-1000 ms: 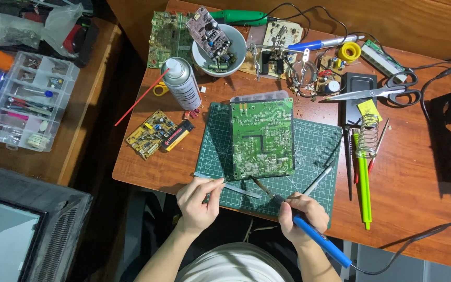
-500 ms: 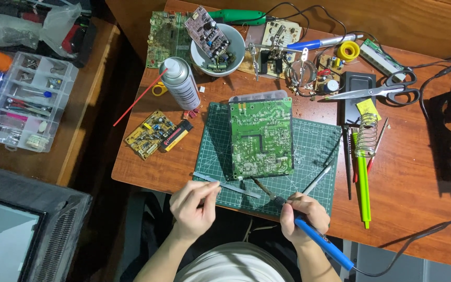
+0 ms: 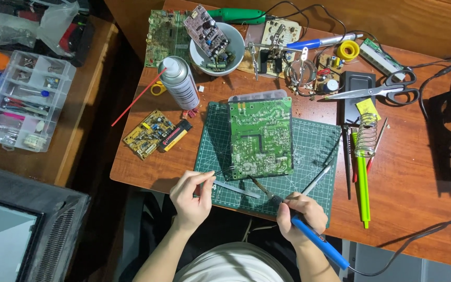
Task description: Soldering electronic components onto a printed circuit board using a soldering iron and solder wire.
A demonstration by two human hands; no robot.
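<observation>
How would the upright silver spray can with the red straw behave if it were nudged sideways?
The tall silver spray can stands upright on a narrow base, so it would probably tip rather than slide. Once down, its round body would likely roll across the wooden table. The thin red straw sticking out looks flexible and could snag.

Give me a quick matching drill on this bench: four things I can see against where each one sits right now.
Things:
1. soldering iron
2. green circuit board
3. scissors
4. spray can

Places:
A. on the cutting mat
B. in the right hand
C. left of the white bowl, upright
D. far right side of the table, beside the dark box

Pairs: 1-B, 2-A, 3-D, 4-C
</observation>
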